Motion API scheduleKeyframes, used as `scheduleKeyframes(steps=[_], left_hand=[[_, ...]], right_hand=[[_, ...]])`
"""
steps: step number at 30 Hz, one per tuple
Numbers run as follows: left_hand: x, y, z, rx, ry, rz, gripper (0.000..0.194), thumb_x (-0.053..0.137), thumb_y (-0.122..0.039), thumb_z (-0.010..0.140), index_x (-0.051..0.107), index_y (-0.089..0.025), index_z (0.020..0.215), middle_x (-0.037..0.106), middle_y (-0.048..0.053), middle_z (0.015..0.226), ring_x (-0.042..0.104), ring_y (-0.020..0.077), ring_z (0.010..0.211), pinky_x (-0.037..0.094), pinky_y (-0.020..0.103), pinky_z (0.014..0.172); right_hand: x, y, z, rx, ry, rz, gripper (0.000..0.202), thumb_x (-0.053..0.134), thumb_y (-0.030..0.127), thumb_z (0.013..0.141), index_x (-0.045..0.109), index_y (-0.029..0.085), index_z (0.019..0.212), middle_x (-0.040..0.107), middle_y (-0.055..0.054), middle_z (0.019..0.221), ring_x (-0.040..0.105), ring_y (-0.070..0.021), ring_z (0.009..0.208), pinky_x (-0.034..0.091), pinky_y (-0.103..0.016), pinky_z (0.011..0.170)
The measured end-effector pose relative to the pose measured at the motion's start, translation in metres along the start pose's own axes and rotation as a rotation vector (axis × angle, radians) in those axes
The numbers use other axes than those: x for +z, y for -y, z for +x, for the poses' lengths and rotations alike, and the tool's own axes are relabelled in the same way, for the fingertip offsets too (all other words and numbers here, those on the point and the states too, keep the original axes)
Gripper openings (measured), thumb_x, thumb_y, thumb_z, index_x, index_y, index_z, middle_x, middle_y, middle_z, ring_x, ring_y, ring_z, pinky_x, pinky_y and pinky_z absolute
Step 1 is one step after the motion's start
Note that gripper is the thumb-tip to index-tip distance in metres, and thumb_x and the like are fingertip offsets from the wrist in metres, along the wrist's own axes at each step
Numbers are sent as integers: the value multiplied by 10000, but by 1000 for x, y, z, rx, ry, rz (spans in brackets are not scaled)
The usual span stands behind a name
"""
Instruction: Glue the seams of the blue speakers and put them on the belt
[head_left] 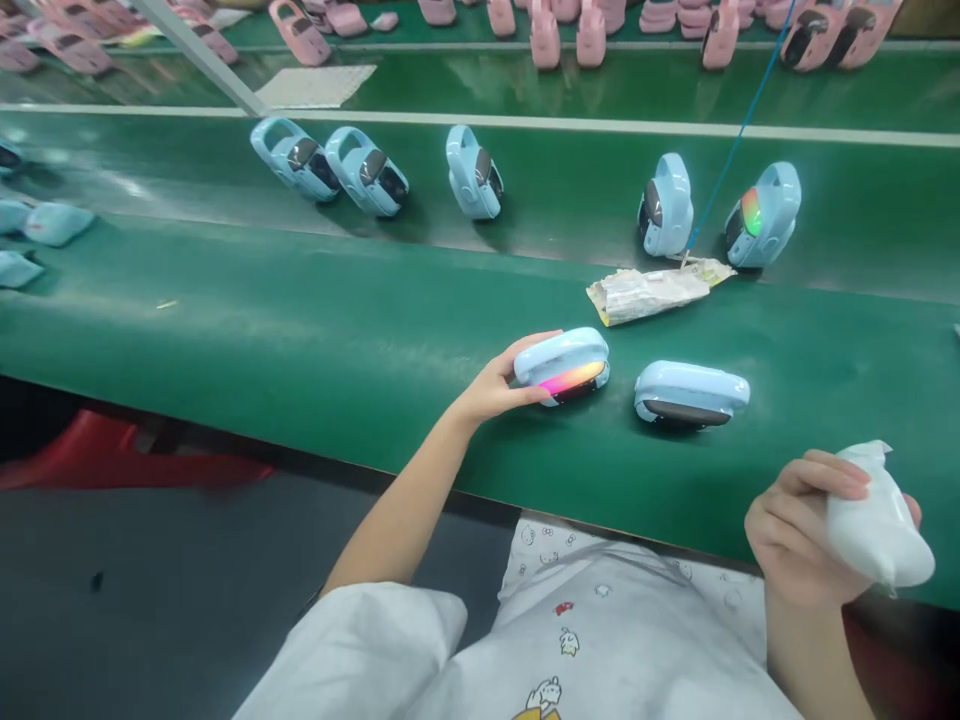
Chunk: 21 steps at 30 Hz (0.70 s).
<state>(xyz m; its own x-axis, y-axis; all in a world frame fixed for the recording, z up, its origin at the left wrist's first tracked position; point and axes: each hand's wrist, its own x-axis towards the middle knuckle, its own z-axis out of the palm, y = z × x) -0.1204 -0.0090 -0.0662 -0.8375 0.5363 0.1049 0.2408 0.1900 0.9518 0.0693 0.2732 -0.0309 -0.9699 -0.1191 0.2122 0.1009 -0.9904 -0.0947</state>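
Bench (300, 340) green (faintly glossy) | floor (187, 570) grey | left grip (491, 390) curled around lit blue device (566, 350) | right grip (799, 525) curled around white pouch (877, 525)

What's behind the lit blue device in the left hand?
Behind the lit blue device, fingers of the left hand partly show; beyond lies green bench, with a crumpled wrapper back to the right. The device's far side and any contact there are hidden.

Head view, forward-down over hands (495, 388) (802, 530)
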Motion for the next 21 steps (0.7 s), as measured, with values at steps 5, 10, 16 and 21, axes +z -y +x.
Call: scheduleKeyframes(steps=[5,10,16,21], left_hand=[[17,13,6,176,-149,-50,395,693,-557,681,748,-222,884,629,110,1185,552,310,1137,427,442,1014],[33,-12,1,196,-249,-175,279,674,-458,633,750,-205,721,689,101,1036,619,306,958,504,438,854],[67,-50,-37,-24,-288,-735,219,530,-338,635,717,-227,656,723,49,864,650,330,963,520,513,851],[90,-68,-58,-161,-241,-1010,215,524,-363,690,708,-259,654,715,2,805,656,308,964,522,533,873]], right_hand=[[9,-10,3,-36,-77,-169,255,628,375,775,576,169,915,671,74,918,205,29,331,106,-90,244],[29,-19,3,-141,-140,-544,223,647,397,799,611,199,895,655,72,805,190,-14,288,223,-152,214],[57,-36,-8,-438,-273,-1075,228,656,425,802,657,231,921,636,2,806,566,-124,495,425,-214,347],[80,-58,-28,-657,-441,-1351,184,622,410,879,626,271,999,581,2,862,575,-161,748,538,-265,661]])
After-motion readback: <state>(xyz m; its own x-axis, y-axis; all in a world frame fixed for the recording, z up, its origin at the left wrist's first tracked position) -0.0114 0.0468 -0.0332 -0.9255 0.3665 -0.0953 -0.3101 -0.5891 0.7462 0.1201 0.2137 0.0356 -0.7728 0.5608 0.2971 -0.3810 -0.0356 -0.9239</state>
